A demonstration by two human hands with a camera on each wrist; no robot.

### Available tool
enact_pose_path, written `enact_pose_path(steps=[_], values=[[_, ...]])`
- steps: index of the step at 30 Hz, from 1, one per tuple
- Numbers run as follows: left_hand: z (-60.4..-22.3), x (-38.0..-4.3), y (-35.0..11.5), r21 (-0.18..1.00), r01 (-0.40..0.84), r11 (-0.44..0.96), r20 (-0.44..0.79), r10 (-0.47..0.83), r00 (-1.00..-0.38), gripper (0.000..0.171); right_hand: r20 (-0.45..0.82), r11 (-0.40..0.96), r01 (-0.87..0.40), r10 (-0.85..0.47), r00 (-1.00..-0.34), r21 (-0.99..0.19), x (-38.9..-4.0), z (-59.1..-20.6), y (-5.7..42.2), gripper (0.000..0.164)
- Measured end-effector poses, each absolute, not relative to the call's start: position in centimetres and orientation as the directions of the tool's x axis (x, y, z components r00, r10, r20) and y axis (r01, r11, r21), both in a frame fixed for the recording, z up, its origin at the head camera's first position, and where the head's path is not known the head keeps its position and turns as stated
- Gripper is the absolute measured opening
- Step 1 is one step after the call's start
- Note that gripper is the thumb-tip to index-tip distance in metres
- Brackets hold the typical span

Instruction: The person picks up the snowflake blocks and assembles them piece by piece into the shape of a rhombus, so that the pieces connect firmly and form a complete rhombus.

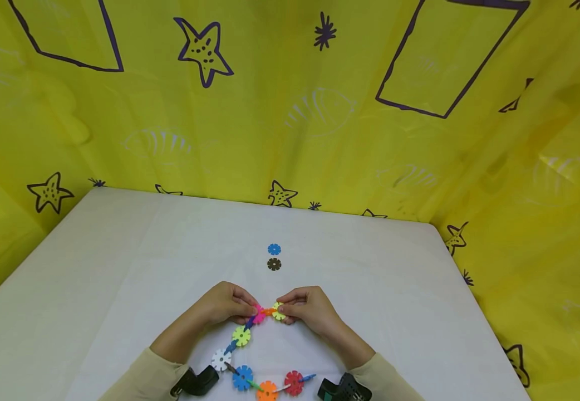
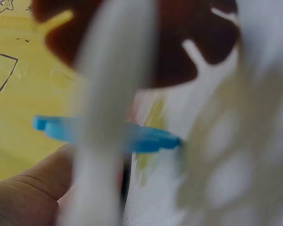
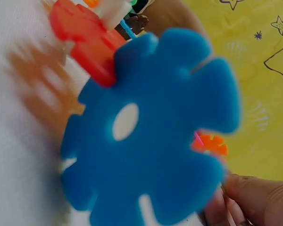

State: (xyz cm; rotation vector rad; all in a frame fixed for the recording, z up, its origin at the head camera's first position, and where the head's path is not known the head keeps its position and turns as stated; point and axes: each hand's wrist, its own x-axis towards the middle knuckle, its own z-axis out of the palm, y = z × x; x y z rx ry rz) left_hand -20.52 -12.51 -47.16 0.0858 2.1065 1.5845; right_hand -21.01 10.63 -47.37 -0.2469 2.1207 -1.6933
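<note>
A chain of interlocking notched plastic discs curves over the white table. Its upper end is between both hands. My left hand (image 1: pixel 226 303) pinches the pink disc (image 1: pixel 258 316), while the right hand (image 1: pixel 314 312) pinches a yellow-green disc (image 1: pixel 279 313). An orange disc (image 1: pixel 268 312), seen edge-on, joins those two. Farther down the chain come a second yellow-green disc (image 1: pixel 241 336), a white disc (image 1: pixel 221 360), a blue disc (image 1: pixel 242 378), an orange disc (image 1: pixel 267 391) and a red disc (image 1: pixel 294 383). A large blue disc (image 3: pixel 151 122) fills much of the right wrist view.
Two loose discs, one blue (image 1: pixel 274 249) and one brown (image 1: pixel 274 264), lie beyond the hands on the white tabletop (image 1: pixel 170 239). A yellow curtain (image 1: pixel 270 150) with drawn stars and fish hangs behind and along the sides.
</note>
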Motion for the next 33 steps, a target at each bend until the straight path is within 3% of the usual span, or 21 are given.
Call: enact_pose_path(steps=[12, 22, 33], values=[[-47.2, -20.4, -12.3, 0.896, -0.267, 0.354, -0.375, 0.284, -0.883, 0.013, -0.212, 0.261, 0.113, -0.395, -0.894, -0.959, -20.9, -47.3, 10.4, 0.018], [-47.2, -20.6, -12.9, 0.912, -0.249, 0.326, -0.364, 0.365, -0.857, 0.018, -0.237, 0.206, 0.162, -0.419, -0.877, -0.965, -21.1, -47.2, 11.0, 0.030], [-46.1, -21.3, -14.0, 0.925, -0.137, 0.354, -0.294, 0.442, -0.848, 0.023, -0.228, 0.158, 0.177, -0.423, -0.877, -0.971, -21.3, -47.2, 10.7, 0.025]])
